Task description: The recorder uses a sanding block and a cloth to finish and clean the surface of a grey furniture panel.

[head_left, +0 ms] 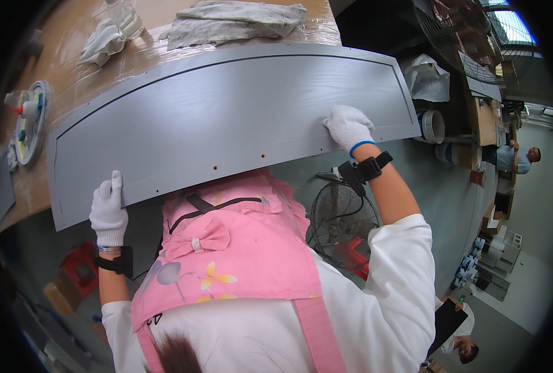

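Observation:
A long grey door panel (227, 118) with a grooved border and small holes along its near edge lies across the table in front of me. My left hand (109, 211), in a white knit glove, grips the panel's near left corner area, fingers over the edge. Toward the right end, my right hand (349, 126), gloved in white with a blue cuff, rests on the panel's face with its fingers curled. Whatever may be under those fingers is hidden.
Beyond the panel, the plastic-covered table (146, 53) carries a grey cloth (236, 22), a white rag (102, 43) and a clear jar (126, 18). A round lid (33, 121) with a bottle sits left. A floor fan (342, 217) stands below right; two people are farther right.

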